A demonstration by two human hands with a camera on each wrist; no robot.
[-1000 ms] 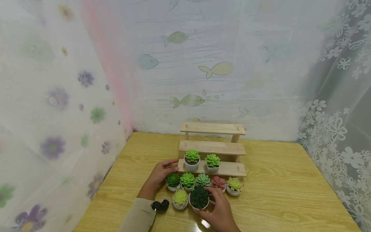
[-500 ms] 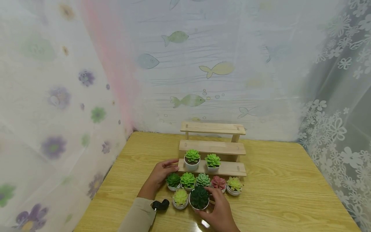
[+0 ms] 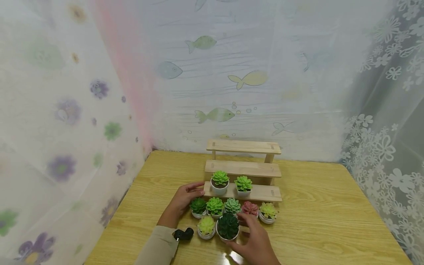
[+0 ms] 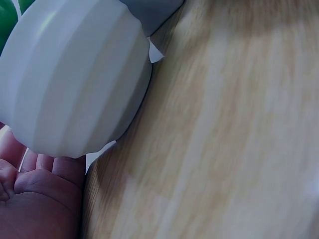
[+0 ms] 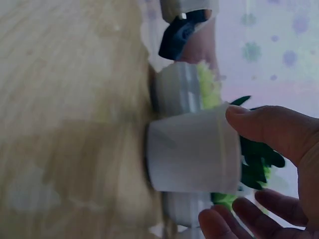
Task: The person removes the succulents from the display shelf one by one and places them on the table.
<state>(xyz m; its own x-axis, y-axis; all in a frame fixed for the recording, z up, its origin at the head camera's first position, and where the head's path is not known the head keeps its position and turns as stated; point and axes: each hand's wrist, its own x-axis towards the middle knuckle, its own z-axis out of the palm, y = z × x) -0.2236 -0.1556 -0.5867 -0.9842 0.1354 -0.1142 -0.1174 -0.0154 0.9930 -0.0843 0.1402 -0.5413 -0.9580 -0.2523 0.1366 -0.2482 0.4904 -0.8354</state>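
Note:
My right hand (image 3: 253, 237) is around the right side of a white pot (image 5: 192, 152) with a dark green succulent (image 3: 228, 226). In the right wrist view, the thumb meets the pot's rim while the other fingers are spread apart from its wall. The pot stands upright on the table. My left hand (image 3: 183, 198) rests at the left end of a three-tier wooden stand (image 3: 260, 192), fingertips right at the lowest shelf's edge. Beside that hand is a ribbed white pot (image 4: 75, 79) holding a green succulent (image 3: 198, 205). Two bright green succulents (image 3: 220, 178) in white pots sit on the lowest shelf.
Before the stand, potted succulents form a row: a bright green one (image 3: 215, 206), a pale green one (image 3: 232, 206), a red one (image 3: 250, 208) and a yellow-green one (image 3: 268, 210). Another yellow-green succulent (image 3: 206, 225) stands in front. A patterned curtain (image 3: 248, 110) hangs behind the table (image 3: 314, 213).
The right hand has drawn slightly right and toward the front, its fingers loosening from the dark green succulent's pot. That pot, the left hand and the stand have stayed put.

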